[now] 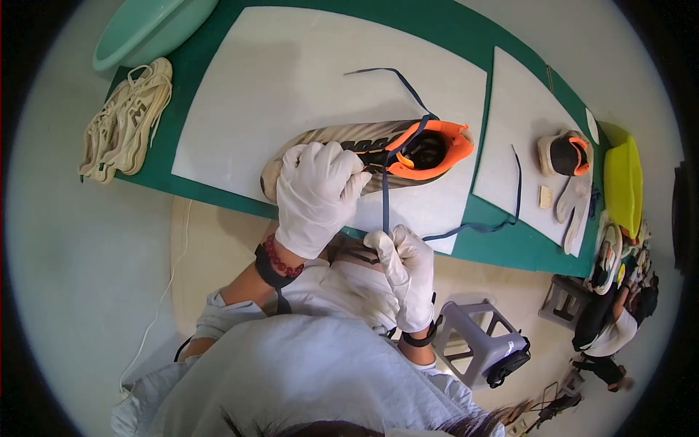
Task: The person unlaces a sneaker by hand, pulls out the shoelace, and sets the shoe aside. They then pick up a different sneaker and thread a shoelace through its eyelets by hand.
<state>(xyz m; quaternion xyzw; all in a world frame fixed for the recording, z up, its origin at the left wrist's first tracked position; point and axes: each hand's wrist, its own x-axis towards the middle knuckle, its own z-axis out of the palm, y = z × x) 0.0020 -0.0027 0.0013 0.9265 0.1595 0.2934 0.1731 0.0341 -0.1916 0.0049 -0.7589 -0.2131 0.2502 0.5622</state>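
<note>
A grey-and-black striped sneaker (331,134) with an orange collar lies on its side-to-side length across the white board (269,69), toe to the left. My left hand (317,193), in a white glove, is closed over the front of the shoe by the lacing; what its fingers pinch is hidden. A dark blue shoelace (386,200) runs from the shoe's eyelets down to my gloved right hand (408,266), whose fingers are closed on it. From there the lace trails right across the table. Its other end lies loose above the shoe.
Pale sneakers (131,120) and a mint basin (149,29) sit at left on the green table (200,69). A second board (513,124), another sneaker (561,154), insoles (575,207) and a yellow-green basin (622,186) are at right. A grey stool (477,335) stands below; people are beyond.
</note>
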